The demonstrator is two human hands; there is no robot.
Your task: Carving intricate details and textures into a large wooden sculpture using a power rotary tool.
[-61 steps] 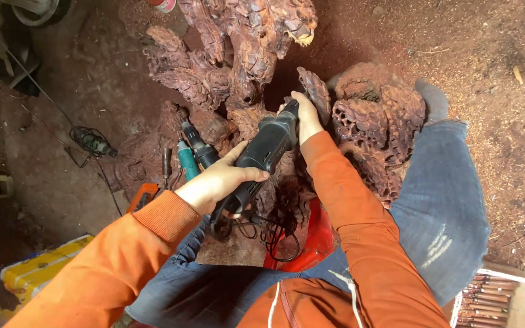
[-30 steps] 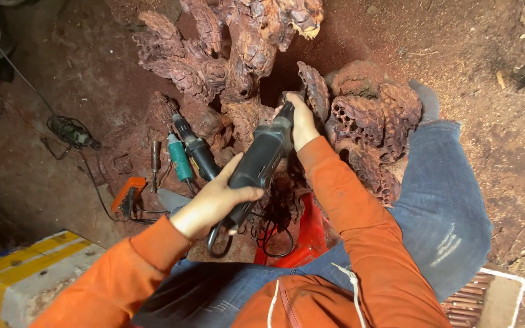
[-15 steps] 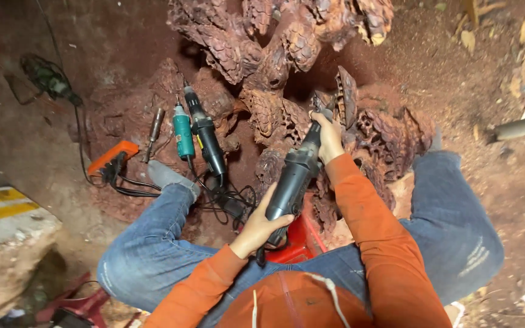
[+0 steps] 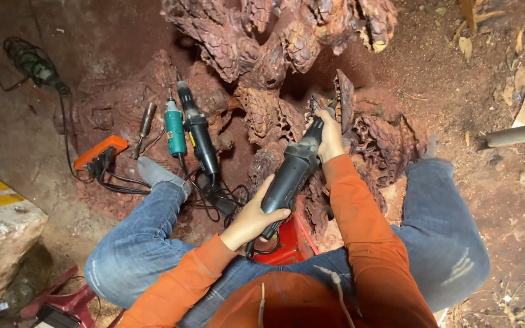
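— Red sawdust covers the floor (image 4: 457, 97) around a carved wooden root sculpture (image 4: 274, 67). What's in use?

— A black die grinder (image 4: 291, 177): the left hand (image 4: 251, 220) is wrapped around its rear body, the right hand (image 4: 329, 135) clasps its nose against the carving.

— Nearby?

— A teal rotary tool (image 4: 175, 129), a second black grinder (image 4: 197, 130) and an orange power strip (image 4: 99, 152) lie beside the left knee.

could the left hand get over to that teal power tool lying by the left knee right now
Probably not without letting go first: the left hand is wrapped around the rear of the black grinder. The teal tool lies uncovered beyond the left knee, beside a black tool.
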